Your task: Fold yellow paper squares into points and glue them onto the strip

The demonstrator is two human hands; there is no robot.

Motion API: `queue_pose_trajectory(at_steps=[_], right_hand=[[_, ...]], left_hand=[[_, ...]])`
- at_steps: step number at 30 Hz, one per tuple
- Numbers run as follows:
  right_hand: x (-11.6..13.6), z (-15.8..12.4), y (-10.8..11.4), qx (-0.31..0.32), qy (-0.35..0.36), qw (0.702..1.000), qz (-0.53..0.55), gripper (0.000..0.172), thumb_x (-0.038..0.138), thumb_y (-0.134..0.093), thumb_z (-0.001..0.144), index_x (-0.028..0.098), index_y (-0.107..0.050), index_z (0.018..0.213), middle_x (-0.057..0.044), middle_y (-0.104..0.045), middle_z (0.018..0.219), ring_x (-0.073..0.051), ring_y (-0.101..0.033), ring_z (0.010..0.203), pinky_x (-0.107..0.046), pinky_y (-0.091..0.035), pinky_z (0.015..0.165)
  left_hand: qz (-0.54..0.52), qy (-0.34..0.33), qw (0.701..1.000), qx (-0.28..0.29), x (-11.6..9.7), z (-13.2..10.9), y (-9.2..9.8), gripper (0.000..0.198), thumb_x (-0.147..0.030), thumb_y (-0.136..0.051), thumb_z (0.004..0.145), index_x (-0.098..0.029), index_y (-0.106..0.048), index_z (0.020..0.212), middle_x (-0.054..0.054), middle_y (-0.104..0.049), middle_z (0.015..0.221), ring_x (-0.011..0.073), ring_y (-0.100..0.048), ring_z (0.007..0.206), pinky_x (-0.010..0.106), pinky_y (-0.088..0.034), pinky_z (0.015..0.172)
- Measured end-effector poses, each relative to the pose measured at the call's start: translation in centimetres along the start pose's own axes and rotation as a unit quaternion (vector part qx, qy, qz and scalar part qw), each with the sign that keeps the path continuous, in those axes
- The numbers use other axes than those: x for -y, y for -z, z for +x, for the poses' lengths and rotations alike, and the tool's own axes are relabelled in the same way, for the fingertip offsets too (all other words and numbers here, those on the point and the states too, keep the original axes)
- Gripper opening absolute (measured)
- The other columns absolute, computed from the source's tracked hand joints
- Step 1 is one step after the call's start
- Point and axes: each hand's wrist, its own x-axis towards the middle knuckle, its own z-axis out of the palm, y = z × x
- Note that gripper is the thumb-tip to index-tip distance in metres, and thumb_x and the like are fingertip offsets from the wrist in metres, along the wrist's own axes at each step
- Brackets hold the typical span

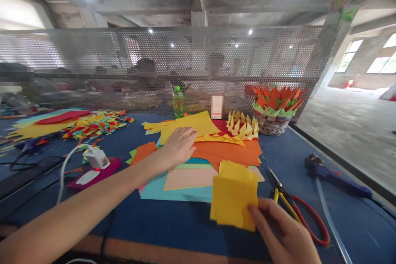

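My right hand (pixel 278 225) pinches the lower right corner of a small stack of yellow squares (pixel 233 198), held above the table's front part. My left hand (pixel 181 144) reaches forward to the large yellow sheets (pixel 202 123) at the back of the paper pile; its fingers lie close together on them, and what they hold, if anything, is hidden. Orange sheets (pixel 238 152), a pale pink sheet (pixel 187 178) and light blue sheets (pixel 182 193) are layered below. Folded yellow points (pixel 243 126) stand behind the pile.
Scissors (pixel 289 200) and a glue gun (pixel 340 179) lie at the right. A basket (pixel 272 123) of orange points and a green bottle (pixel 178 103) stand before a mesh screen (pixel 123 62). Paper scraps (pixel 93 126) and a magenta power strip (pixel 95 175) are at the left.
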Motion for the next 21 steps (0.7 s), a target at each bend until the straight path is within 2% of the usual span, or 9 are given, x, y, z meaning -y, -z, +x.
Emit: queue_pose_trajectory(at_steps=[3,5,9,12,14,16,18,19,21], right_hand=[[-0.5,2.6,0.7,-0.021,0.015,0.988,-0.155,0.041,0.054,-0.05,0.096,0.023,-0.076,0.094,-0.003,-0.08,0.082,-0.016,-0.075,0.068,-0.016,-0.052,0.058],[-0.7,3.7,0.4,-0.027,-0.001,0.976,-0.215,0.04,0.046,-0.046,0.098,0.022,-0.078,0.097,-0.006,-0.081,0.083,-0.02,-0.077,0.068,-0.021,-0.051,0.054],[-0.4,4.4,-0.8,-0.033,-0.037,0.955,-0.293,0.038,0.03,-0.043,0.098,0.02,-0.078,0.109,-0.011,-0.08,0.076,-0.026,-0.074,0.06,-0.029,-0.043,0.051],[0.0,4.3,-0.9,-0.044,-0.05,0.943,-0.327,0.043,0.028,-0.041,0.099,0.016,-0.07,0.129,-0.01,-0.077,0.067,-0.027,-0.072,0.055,-0.03,-0.038,0.05],[0.3,4.1,-0.6,-0.063,-0.06,0.936,-0.34,0.047,0.029,-0.039,0.1,0.013,-0.063,0.137,-0.01,-0.077,0.068,-0.027,-0.073,0.057,-0.031,-0.04,0.051],[0.8,3.6,-0.2,-0.099,-0.065,0.936,-0.331,0.049,0.034,-0.04,0.099,0.014,-0.061,0.139,-0.01,-0.08,0.076,-0.026,-0.075,0.062,-0.03,-0.045,0.053],[1.7,2.7,-0.1,-0.123,-0.057,0.955,-0.265,0.051,0.042,-0.048,0.097,0.018,-0.059,0.141,-0.006,-0.08,0.08,-0.023,-0.077,0.065,-0.028,-0.051,0.054],[2.3,2.1,-0.2,-0.119,-0.053,0.97,-0.207,0.053,0.046,-0.053,0.095,0.021,-0.058,0.142,-0.003,-0.08,0.079,-0.021,-0.076,0.064,-0.026,-0.054,0.055],[3.5,0.5,-1.1,-0.072,-0.055,0.993,-0.073,0.058,0.051,-0.06,0.091,0.024,-0.055,0.143,0.001,-0.078,0.075,-0.017,-0.074,0.06,-0.022,-0.057,0.056]], left_hand=[[-0.019,-0.027,0.999,-0.021,-2.3,-3.6,1.1,0.04,-0.032,-0.066,0.094,-0.019,-0.059,0.132,0.011,-0.06,0.138,0.0284,-0.057,0.126,0.051,-0.044,0.111],[-0.031,-0.032,0.998,-0.043,-3.7,-6.3,1.3,0.041,-0.032,-0.066,0.093,-0.023,-0.059,0.132,0.01,-0.063,0.136,0.0295,-0.057,0.127,0.051,-0.042,0.113],[-0.057,-0.047,0.994,-0.084,-5.6,-10.9,1.0,0.039,-0.03,-0.06,0.094,-0.026,-0.057,0.133,0.007,-0.067,0.134,0.0281,-0.061,0.123,0.05,-0.042,0.113],[-0.081,-0.047,0.988,-0.126,-6.2,-12.9,1.0,0.035,-0.033,-0.051,0.098,-0.028,-0.058,0.132,0.005,-0.069,0.13,0.0265,-0.063,0.118,0.047,-0.046,0.108],[-0.093,-0.043,0.98,-0.172,-6.6,-13.8,1.2,0.034,-0.037,-0.044,0.102,-0.027,-0.06,0.129,0.005,-0.071,0.126,0.0252,-0.065,0.115,0.045,-0.046,0.107],[-0.106,-0.037,0.972,-0.205,-7.2,-14.4,1.4,0.032,-0.035,-0.043,0.104,-0.024,-0.064,0.125,0.005,-0.072,0.124,0.0227,-0.066,0.114,0.042,-0.044,0.11],[-0.13,-0.027,0.965,-0.224,-8.1,-15.0,1.6,0.027,-0.028,-0.049,0.103,-0.021,-0.067,0.122,0.004,-0.072,0.123,0.0192,-0.065,0.117,0.036,-0.04,0.115],[-0.145,-0.023,0.962,-0.23,-8.6,-15.3,1.7,0.026,-0.023,-0.053,0.101,-0.02,-0.068,0.122,0.004,-0.072,0.124,0.0177,-0.064,0.119,0.033,-0.037,0.118],[-0.172,-0.026,0.951,-0.257,-9.6,-15.8,1.7,0.026,-0.02,-0.055,0.1,-0.016,-0.069,0.122,0.004,-0.071,0.128,0.0163,-0.061,0.125,0.032,-0.031,0.123]])
